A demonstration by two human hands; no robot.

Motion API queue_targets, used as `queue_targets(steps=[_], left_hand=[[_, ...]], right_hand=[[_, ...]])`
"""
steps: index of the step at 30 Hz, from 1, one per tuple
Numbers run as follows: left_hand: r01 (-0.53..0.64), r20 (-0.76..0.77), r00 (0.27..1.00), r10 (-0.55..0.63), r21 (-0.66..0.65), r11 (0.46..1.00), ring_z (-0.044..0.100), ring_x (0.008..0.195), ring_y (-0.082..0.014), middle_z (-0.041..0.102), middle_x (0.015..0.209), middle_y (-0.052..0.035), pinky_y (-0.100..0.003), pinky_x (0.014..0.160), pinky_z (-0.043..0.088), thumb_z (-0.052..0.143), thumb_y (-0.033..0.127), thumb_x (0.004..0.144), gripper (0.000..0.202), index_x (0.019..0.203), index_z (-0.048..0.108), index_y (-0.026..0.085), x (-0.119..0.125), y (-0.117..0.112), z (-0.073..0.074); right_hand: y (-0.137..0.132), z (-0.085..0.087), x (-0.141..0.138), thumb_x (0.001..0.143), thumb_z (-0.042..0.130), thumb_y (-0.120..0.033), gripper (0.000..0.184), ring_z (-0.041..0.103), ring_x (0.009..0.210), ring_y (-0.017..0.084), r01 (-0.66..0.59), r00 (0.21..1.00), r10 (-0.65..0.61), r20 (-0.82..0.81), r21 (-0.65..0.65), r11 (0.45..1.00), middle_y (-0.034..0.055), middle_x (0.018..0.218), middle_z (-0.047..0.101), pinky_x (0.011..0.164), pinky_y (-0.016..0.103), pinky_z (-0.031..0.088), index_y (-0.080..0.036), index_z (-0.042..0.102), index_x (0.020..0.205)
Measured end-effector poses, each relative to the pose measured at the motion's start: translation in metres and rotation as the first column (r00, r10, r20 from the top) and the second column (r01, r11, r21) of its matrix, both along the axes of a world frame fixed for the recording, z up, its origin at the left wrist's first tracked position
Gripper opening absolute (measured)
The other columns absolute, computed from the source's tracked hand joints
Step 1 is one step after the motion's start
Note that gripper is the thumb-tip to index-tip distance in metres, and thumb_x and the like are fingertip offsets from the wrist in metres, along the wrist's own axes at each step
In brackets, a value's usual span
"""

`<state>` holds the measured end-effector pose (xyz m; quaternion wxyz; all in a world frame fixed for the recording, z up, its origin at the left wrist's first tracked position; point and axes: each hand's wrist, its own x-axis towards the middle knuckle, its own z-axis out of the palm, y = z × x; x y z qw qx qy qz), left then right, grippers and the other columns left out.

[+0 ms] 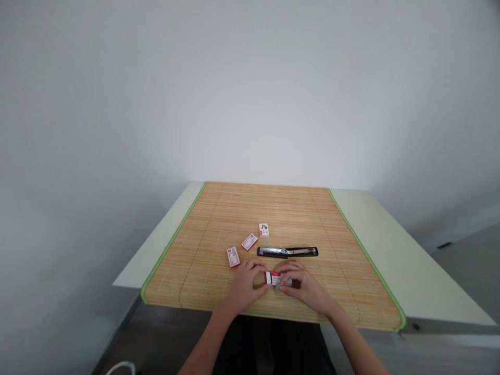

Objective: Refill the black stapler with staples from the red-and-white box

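A small red and white staple box [275,278] lies near the mat's front edge, between my two hands. My left hand [247,284] grips its left end between thumb and fingers. My right hand [301,284] is closed over the right end, its fingers covering part of the box. A small grey piece [277,287], perhaps staples, shows by my right thumb. Just beyond the hands a black stapler [287,252] is opened out flat, its metal staple channel facing up.
Two more red and white boxes, a nearer one [233,257] and a farther one [249,241], lie left of the stapler. Behind it stands a white box [263,230] with a picture. A green-edged bamboo mat [269,203] covers the white table [375,234], which meets a wall.
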<state>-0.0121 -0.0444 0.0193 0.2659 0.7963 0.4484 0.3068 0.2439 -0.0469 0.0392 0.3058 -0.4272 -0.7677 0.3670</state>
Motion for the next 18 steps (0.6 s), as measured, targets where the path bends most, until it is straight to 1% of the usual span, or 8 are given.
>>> queue_targets(steps=[6,12,15,18], left_hand=[[0.000,-0.017,1.000,-0.001,-0.007,1.000,0.058,0.118,-0.0251,0.064,0.124,-0.0031,-0.042,0.106,0.046,0.077,0.028,0.083,0.032,0.115,0.070,0.030,-0.007,0.000,0.000],[-0.010,-0.046,0.999,0.010,0.004,1.000,0.060,0.118,-0.0252,0.065,0.124,-0.0023,-0.042,0.106,0.046,0.078,0.028,0.083,0.034,0.116,0.070,0.031,-0.017,0.000,-0.002],[-0.005,-0.051,0.999,0.005,0.007,1.000,0.060,0.118,-0.0256,0.065,0.125,-0.0028,-0.043,0.107,0.046,0.077,0.030,0.083,0.033,0.116,0.070,0.031,-0.019,0.001,-0.004],[-0.008,-0.042,0.999,0.009,0.014,1.000,0.059,0.120,-0.0266,0.065,0.126,-0.0035,-0.044,0.107,0.045,0.078,0.030,0.082,0.034,0.115,0.070,0.030,-0.019,0.002,-0.006]], right_hand=[[-0.006,-0.005,0.010,0.090,0.073,-0.050,0.016,0.057,0.120,0.030,0.025,0.999,-0.026,0.046,0.013,1.000,0.0027,0.122,0.074,0.106,0.054,0.042,-0.036,0.080,0.093],[-0.007,-0.004,0.016,0.090,0.074,-0.051,0.017,0.058,0.120,0.030,0.025,0.998,-0.025,0.052,0.008,1.000,0.0027,0.121,0.074,0.107,0.055,0.041,-0.036,0.080,0.093],[-0.005,-0.002,0.015,0.090,0.074,-0.049,0.016,0.059,0.119,0.029,0.009,1.000,-0.009,0.021,0.001,1.000,0.0030,0.120,0.073,0.107,0.052,0.042,-0.034,0.080,0.092],[-0.001,-0.002,0.006,0.090,0.075,-0.044,0.013,0.059,0.120,0.028,0.052,0.999,-0.052,-0.008,0.022,0.998,0.0040,0.120,0.071,0.106,0.048,0.045,-0.032,0.079,0.091]])
